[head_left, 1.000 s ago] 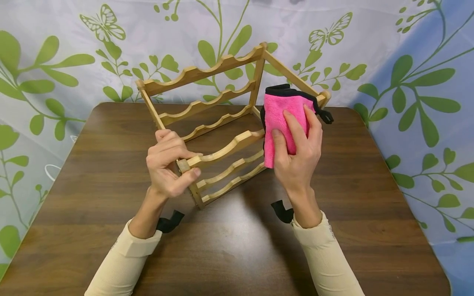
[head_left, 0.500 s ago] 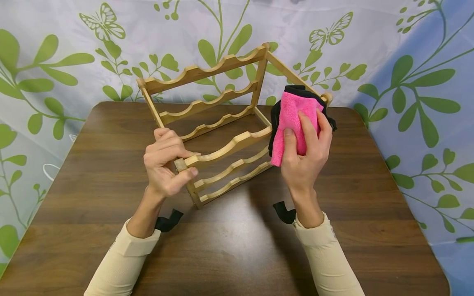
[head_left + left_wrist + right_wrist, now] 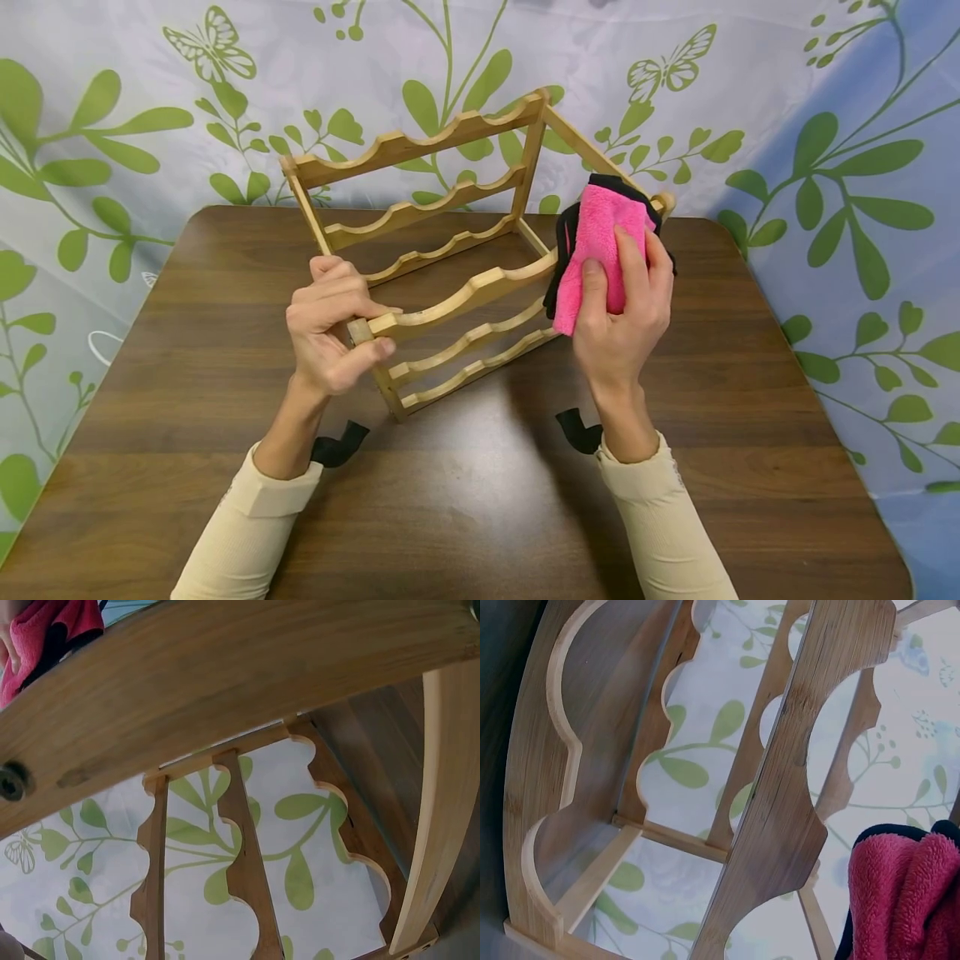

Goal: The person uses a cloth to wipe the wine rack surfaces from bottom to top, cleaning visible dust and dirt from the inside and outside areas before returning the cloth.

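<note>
A wooden wine rack (image 3: 480,290) with scalloped rails stands on the table, turned at an angle. My left hand (image 3: 330,321) grips its near left top corner, thumb below the upper front rail and fingers over the post. At the near right top corner, my right hand (image 3: 628,333) holds a folded pink cloth (image 3: 598,221) with black edging against the rack. The cloth hides that corner and the rail's right end. In the left wrist view, a broad rack bar (image 3: 225,682) crosses close to the camera. Plush folds of the cloth (image 3: 896,892) show low in the right wrist view.
The dark brown wooden table (image 3: 465,517) extends under and around the rack. Behind it hangs a pale curtain (image 3: 585,50) printed with green leaves and butterflies. Black straps (image 3: 341,446) stick out at both wrists. A thin white cord (image 3: 103,346) loops past the table's left edge.
My right hand has slid the cloth rightward along the front rail, uncovering more of it. The rack's front left corner and my left hand have shifted slightly left.
</note>
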Demonstrator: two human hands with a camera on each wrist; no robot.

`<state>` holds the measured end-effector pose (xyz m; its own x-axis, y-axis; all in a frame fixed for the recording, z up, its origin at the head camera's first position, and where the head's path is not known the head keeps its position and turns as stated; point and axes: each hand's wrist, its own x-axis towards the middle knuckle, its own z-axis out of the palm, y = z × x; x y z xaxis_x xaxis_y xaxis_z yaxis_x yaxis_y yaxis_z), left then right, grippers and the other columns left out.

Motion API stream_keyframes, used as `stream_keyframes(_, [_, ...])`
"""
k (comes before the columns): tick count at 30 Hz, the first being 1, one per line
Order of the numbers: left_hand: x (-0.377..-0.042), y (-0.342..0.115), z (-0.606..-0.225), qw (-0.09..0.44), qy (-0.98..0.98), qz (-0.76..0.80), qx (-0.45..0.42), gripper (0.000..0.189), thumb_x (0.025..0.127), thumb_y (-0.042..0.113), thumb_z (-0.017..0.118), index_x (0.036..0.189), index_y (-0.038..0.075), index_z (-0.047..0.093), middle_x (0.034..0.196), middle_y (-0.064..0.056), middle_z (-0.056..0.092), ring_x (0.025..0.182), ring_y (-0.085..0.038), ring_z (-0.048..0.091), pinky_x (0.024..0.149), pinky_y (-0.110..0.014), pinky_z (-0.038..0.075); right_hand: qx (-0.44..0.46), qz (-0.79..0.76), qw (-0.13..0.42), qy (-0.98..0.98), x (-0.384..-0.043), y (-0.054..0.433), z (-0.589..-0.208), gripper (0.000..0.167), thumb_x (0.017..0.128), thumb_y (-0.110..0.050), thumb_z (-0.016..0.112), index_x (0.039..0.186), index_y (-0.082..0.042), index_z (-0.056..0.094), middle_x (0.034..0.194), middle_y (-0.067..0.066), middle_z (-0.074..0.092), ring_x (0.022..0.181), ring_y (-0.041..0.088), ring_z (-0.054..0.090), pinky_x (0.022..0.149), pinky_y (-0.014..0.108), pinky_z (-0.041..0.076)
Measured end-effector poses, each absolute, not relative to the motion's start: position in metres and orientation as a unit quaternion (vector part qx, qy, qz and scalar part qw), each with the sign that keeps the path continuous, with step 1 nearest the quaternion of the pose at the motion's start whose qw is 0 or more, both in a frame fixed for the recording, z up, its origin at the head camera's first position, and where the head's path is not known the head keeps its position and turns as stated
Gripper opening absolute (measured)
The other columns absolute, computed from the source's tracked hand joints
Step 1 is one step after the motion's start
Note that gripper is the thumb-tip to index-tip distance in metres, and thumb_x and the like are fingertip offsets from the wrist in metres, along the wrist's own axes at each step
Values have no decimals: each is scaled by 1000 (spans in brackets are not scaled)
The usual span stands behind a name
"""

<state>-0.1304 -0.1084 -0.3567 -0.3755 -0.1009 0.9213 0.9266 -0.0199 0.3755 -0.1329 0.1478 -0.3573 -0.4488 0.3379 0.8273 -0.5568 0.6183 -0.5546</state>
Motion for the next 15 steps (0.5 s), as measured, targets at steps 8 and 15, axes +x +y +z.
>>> stream_keyframes(8, [-130,-112,-355,410,-560,-619,-368,43,70,32,77,51,-2,60,45,-6,42,55,-17,30,81,-33,19,58,411,526,-742,-132,148,-357,33,89,-23,66,116,-4,72,123,16,63,115,24,55,93,45,44])
stream_keyframes(15, [-130,-113,-354,409,-554,-626,-366,50,72,38,79,50,-3,60,44,-5,40,55,-16,28,79,-33,18,18,401,526,-750,-133,155,-357,32,89,-22,67,116,-4,71,122,18,62,115,25,56,93,45,45])
